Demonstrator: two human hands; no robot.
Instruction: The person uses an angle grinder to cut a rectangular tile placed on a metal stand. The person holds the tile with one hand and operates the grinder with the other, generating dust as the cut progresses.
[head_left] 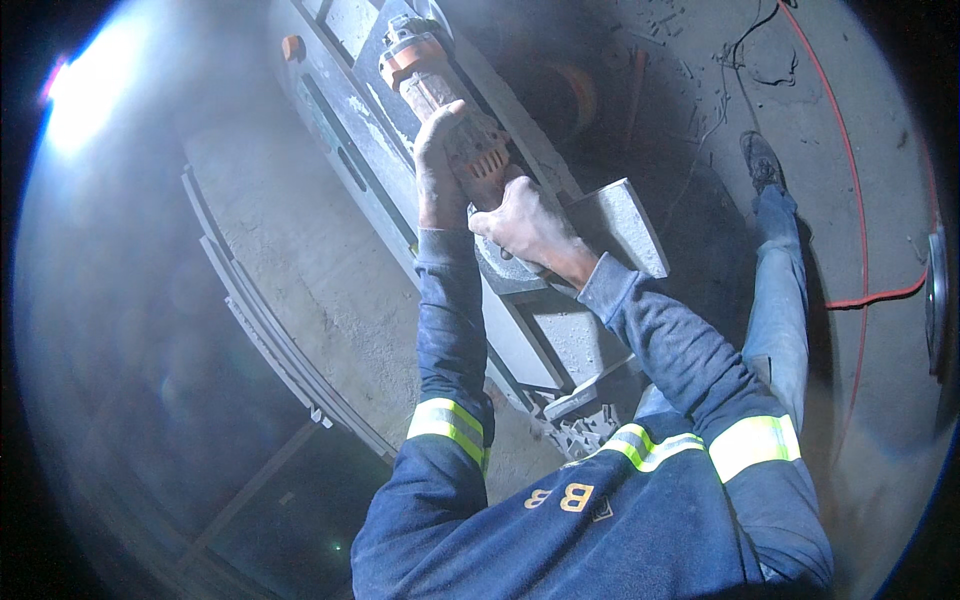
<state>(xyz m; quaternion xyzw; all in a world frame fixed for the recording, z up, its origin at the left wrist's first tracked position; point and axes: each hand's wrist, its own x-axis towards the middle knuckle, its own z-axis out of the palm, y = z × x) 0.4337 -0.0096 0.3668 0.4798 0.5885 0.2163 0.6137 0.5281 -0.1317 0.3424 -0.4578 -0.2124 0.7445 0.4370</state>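
Both my hands grip a dusty angle grinder (pixel 480 155), which has an orange collar, slotted vents and a metal head pointing to the far side. My left hand (pixel 437 165) wraps its body behind the collar. Nearer to me, my right hand (pixel 530 225) closes round the rear end. Beneath the tool runs a long grey dust-covered workbench or frame (pixel 345 115), slanting from far left to near right. Whether the grinder's head touches the surface cannot be made out. A pale, dusty flat piece (pixel 622 232) sticks out beside my right wrist.
Long thin strips (pixel 255 325) lie on the floor to the left. Scraps (pixel 585 432) are heaped at the bench's near end. A red hose or cable (pixel 848 150) crosses the floor at right, near my shoe (pixel 762 160). Dust hazes the strong light at far left.
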